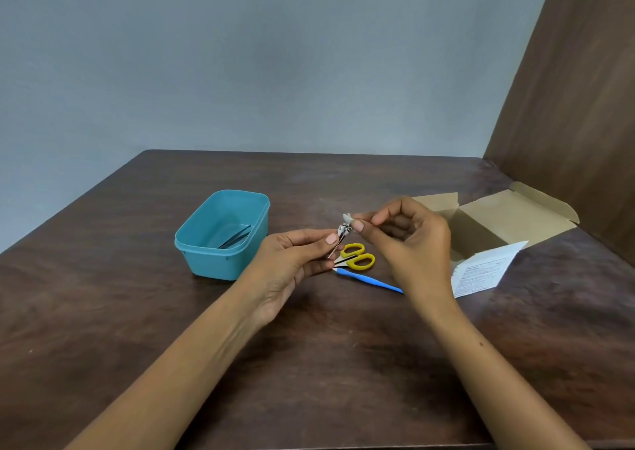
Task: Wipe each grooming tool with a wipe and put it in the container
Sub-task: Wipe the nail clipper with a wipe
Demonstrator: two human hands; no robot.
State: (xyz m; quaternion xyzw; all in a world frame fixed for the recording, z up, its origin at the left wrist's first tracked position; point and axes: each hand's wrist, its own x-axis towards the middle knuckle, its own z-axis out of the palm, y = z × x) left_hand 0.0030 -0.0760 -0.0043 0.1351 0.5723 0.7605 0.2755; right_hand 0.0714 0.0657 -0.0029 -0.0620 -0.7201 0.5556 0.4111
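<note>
Clipper held upright between both hands, just right of the teal container.

Teal rectangular plastic container (222,235) sits left of centre on the dark wooden table (103,312), with slim dark tweezers (235,236) lying in it. Just to its right the left hand (292,260) pinches the lower end of a small silver metal nail clipper (340,240), whose long axis runs from near-left up to far-right. The right hand (409,240) pinches a small white wipe (347,216) against the clipper's top end, so the left hand is nearer the container. Below lie yellow-handled scissors (357,257) and a blue-handled thin tool (371,279), probably unwiped. Far right stand an open cardboard box (508,219) and a torn white sachet (484,271). Fingers hide most of the wipe and the clipper's lever; sachet print is unreadable.
</note>
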